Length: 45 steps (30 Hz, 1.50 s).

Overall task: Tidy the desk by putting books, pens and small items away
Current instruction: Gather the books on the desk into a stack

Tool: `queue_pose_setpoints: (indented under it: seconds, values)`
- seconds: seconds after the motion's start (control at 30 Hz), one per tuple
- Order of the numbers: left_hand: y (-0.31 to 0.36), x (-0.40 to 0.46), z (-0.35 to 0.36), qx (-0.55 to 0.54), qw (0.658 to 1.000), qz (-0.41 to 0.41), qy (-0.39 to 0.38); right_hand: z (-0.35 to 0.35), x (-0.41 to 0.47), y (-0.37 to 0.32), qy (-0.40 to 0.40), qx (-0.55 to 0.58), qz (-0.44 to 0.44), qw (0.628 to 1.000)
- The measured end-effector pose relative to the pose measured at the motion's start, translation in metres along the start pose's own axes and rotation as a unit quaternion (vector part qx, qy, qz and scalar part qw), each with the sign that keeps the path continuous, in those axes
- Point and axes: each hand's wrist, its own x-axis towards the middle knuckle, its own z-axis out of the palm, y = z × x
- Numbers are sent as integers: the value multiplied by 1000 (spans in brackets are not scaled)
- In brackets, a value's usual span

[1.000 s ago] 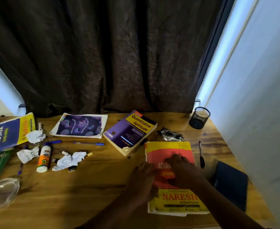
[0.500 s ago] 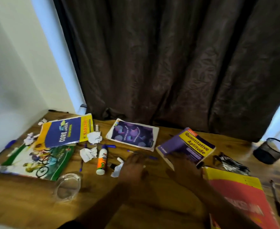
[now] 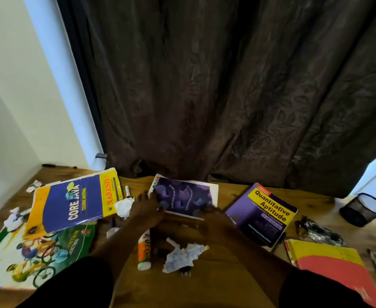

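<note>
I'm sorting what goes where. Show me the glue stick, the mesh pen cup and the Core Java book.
glue stick (image 3: 144,252): head view, middle of its tube.
mesh pen cup (image 3: 360,209): head view, front wall.
Core Java book (image 3: 76,203): head view, blue cover centre.

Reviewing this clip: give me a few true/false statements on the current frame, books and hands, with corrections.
1. Both hands, left and right, reach the purple booklet. True.
2. The Core Java book overlaps the cycling book. True.
3. The mesh cup lies tipped over. False: it stands upright.
4. The glue stick stands upright. False: it lies flat.
5. The Quantitative Aptitude book lies right of the booklet. True.
</note>
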Motion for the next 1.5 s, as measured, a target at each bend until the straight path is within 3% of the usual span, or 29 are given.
queue_pose_setpoints:
  seconds: [0.17,0.27,0.33,0.4,0.5,0.57,0.7,0.77,0.83,0.93,1.03,1.1,1.2,1.27,1.37,1.5]
  values:
    - [4,38,4,-26,998,-37,-48,6,11,0,2,1,22,1000]
    - [16,45,-11,-39,998,-47,-32,5,11,-5,9,-14,26,1000]
    - [14,56,-16,-108,989,-90,-47,10,13,-8,15,-19,24,999]
    - [5,67,-15,-246,955,-150,-74,16,12,-11,28,-24,27,999]
    - [-30,118,27,-418,889,-163,-92,19,8,-15,48,-27,21,998]
    - [-17,100,10,-462,866,-167,-100,15,6,-16,50,4,28,998]
    - [19,54,-42,-484,855,-175,-68,4,8,-15,19,90,62,994]
    - [24,47,-48,-537,819,-185,-79,2,6,-15,20,148,72,986]
    - [24,44,-50,-579,790,-192,-72,-1,1,-21,40,202,85,975]
    - [22,34,-51,-629,751,-194,-57,-4,-10,-32,130,196,101,967]
    - [24,11,-50,-681,706,-192,-33,7,-26,-45,229,271,172,919]
    - [29,-15,-49,-709,678,-193,-17,21,-36,-52,245,382,210,866]
    - [35,-54,-42,-734,647,-204,17,18,-49,-63,128,628,243,728]
    - [43,-83,-34,-746,637,-188,45,10,-63,-65,39,722,217,656]
    - [61,-131,-20,-763,617,-177,83,4,-81,-64,17,791,187,582]
    - [77,-176,11,-766,601,-191,125,10,-98,-57,3,833,160,530]
